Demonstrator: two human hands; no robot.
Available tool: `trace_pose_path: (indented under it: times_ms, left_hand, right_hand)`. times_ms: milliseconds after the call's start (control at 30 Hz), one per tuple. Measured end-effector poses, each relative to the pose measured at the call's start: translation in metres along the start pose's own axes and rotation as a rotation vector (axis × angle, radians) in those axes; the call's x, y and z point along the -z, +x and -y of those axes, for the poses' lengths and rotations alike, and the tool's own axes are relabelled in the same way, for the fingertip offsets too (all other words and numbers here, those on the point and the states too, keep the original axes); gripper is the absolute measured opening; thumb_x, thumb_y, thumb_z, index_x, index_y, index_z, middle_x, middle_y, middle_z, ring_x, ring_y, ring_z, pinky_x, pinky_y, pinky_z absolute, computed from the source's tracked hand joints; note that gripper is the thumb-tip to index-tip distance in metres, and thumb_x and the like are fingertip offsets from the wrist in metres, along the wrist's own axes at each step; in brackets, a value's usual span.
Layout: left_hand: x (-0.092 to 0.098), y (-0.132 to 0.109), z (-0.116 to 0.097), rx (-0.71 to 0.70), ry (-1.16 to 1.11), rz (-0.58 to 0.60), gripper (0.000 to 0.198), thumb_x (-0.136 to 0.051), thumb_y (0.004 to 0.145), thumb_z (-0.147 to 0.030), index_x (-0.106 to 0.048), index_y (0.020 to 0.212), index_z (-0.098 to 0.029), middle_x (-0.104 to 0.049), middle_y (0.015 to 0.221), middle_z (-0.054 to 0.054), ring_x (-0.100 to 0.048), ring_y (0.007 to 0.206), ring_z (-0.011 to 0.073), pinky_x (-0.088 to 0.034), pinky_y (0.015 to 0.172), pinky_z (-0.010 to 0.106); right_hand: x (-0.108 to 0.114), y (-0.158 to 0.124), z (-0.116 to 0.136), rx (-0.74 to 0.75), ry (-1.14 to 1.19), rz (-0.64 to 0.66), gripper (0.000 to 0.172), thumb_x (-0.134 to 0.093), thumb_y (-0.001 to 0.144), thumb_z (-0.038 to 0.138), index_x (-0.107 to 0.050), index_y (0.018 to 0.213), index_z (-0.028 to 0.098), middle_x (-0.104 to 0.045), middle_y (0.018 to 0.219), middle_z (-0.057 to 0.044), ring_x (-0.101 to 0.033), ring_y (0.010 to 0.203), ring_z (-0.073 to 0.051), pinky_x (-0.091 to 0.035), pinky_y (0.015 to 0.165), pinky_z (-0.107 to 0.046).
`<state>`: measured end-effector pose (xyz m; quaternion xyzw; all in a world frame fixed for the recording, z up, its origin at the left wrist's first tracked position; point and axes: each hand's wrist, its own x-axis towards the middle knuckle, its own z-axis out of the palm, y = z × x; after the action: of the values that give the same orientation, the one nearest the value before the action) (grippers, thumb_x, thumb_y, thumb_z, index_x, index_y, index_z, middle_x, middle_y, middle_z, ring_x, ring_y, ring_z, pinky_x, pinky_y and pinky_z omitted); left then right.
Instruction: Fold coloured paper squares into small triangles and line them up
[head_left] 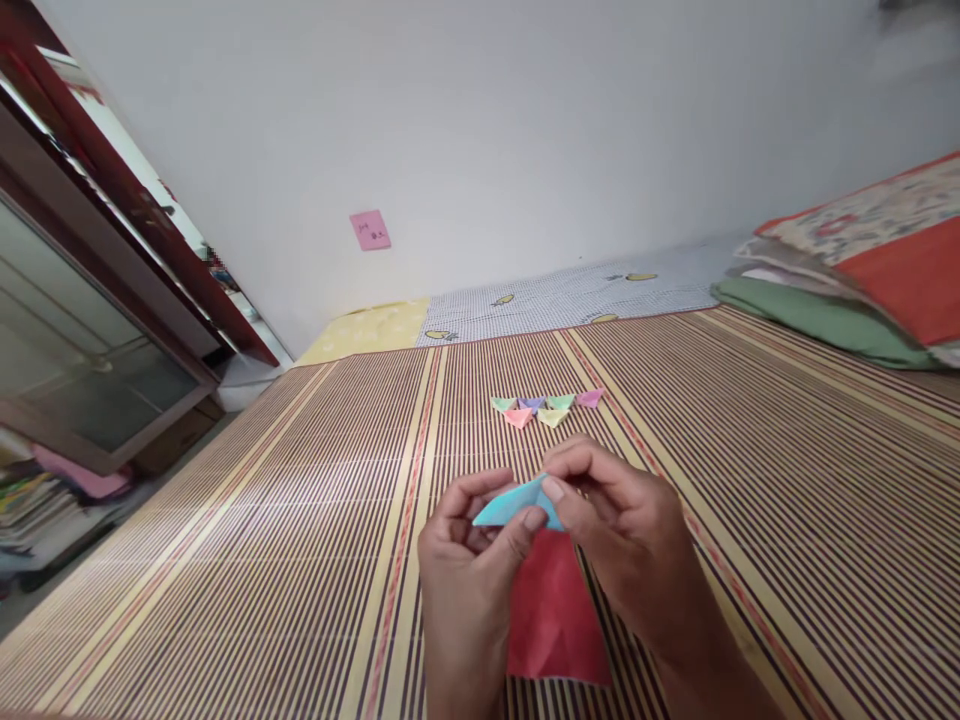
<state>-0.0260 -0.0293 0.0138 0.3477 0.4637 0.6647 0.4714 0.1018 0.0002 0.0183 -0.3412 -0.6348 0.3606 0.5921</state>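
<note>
A piece of folded blue paper is held up between my two hands, its pointed end toward the left. My left hand pinches its lower edge, with the thumb lying across the front. At its right part, my right hand grips it between thumb and fingers. Beneath the hands a red sheet of paper lies on the striped mat, partly covered by them. Beyond the hands sit several small folded paper triangles in green, purple, pink, orange and yellow, set close together in two rows.
The striped bamboo mat spans the surface. Folded bedding is stacked at the right. A pink note is stuck on the white wall, and a door stands at the left. Patterned cloth runs along the wall.
</note>
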Motion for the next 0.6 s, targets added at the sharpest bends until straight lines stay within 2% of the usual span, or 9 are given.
trace_pose_path:
  times_ms: [100,167,433,600]
  left_hand:
    - [0.0015,0.0024,0.0052,0.039,-0.067,0.068,0.018,-0.09,0.067,-0.02,-0.073,0.071,-0.015,-0.068,0.062,-0.002,-0.062,0.059,0.0073,-0.052,0.061,0.015]
    - [0.0034,0.0031,0.0074,0.04,-0.085,0.072,0.017,-0.089,0.07,-0.021,-0.073,0.068,-0.015,-0.068,0.062,-0.002,-0.061,0.06,0.0074,-0.05,0.061,0.016]
    - [0.0071,0.0022,0.0072,0.019,-0.086,0.103,0.015,-0.083,0.08,-0.027,-0.075,0.073,-0.015,-0.069,0.066,0.001,-0.063,0.064,0.0111,-0.051,0.066,0.02]
    - [0.0051,0.0022,0.0047,0.05,-0.142,0.062,0.013,-0.085,0.078,-0.027,-0.079,0.082,-0.016,-0.074,0.073,0.001,-0.066,0.059,0.0098,-0.054,0.064,0.019]
  right_hand:
    - [-0.0017,-0.0017,-0.0018,-0.005,-0.035,-0.067,0.01,-0.06,0.094,0.023,-0.064,0.085,0.02,-0.064,0.08,0.0,-0.061,0.068,-0.015,-0.05,0.061,-0.027]
    - [-0.0033,-0.0021,-0.0026,-0.025,-0.029,-0.071,0.01,-0.06,0.094,0.025,-0.064,0.086,0.02,-0.063,0.076,0.001,-0.061,0.065,-0.015,-0.05,0.059,-0.026]
    - [-0.0052,-0.0017,-0.0048,-0.054,-0.031,-0.067,0.013,-0.059,0.095,0.029,-0.063,0.087,0.02,-0.06,0.068,0.002,-0.058,0.059,-0.014,-0.048,0.053,-0.025]
    - [-0.0052,-0.0031,-0.0045,0.108,-0.268,-0.142,0.008,-0.059,0.093,0.023,-0.062,0.086,0.021,-0.066,0.077,0.0,-0.062,0.066,-0.015,-0.049,0.061,-0.028]
